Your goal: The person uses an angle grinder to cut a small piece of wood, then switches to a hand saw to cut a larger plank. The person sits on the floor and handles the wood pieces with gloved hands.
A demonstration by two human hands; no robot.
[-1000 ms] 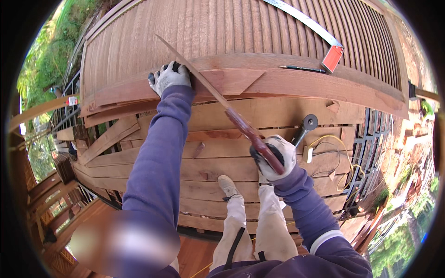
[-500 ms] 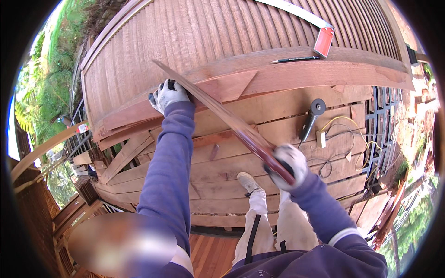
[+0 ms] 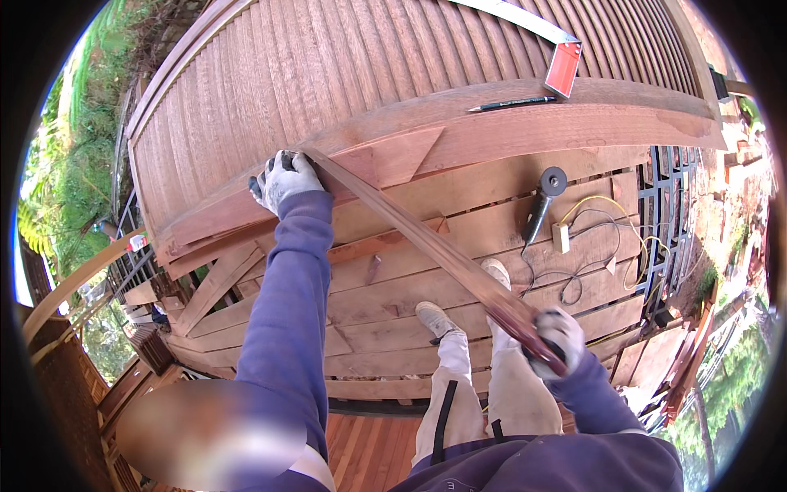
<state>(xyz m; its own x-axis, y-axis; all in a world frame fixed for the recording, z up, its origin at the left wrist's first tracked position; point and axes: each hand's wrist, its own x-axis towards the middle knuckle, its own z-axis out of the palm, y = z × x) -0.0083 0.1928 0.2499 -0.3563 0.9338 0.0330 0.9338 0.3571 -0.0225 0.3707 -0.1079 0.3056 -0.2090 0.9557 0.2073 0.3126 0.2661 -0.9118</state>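
Reddish wood point(image 3: 389, 157) is apparently being sawn beside the left hand point(image 3: 287, 179), its hold being unclear; the saw-like tool point(image 3: 447, 256), slanting off the wood, is being clasped by the right hand point(image 3: 564, 338); straight strokes are being called for.

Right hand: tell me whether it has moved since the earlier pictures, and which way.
Yes: judged against the grinder, the right hand has moved to the right and toward the picture's lower edge.
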